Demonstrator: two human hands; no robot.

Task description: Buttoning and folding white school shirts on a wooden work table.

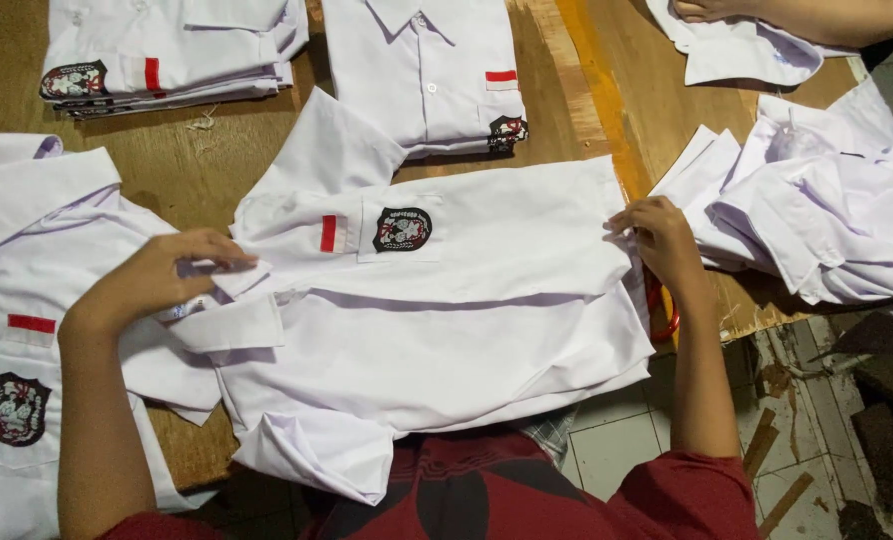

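Observation:
A white short-sleeved shirt with a red stripe and a dark round badge on its pocket lies spread across the wooden table, partly folded lengthwise. My left hand presses on the collar end at the left, fingers pinching the fabric. My right hand grips the shirt's hem edge at the right, near the table's edge. One sleeve hangs over the near edge toward my red clothing.
Folded white shirts lie at the far left and far middle. Another shirt lies at the left. Loose shirts are piled at the right. Another person's hand rests on cloth at the top right. Tiled floor shows below.

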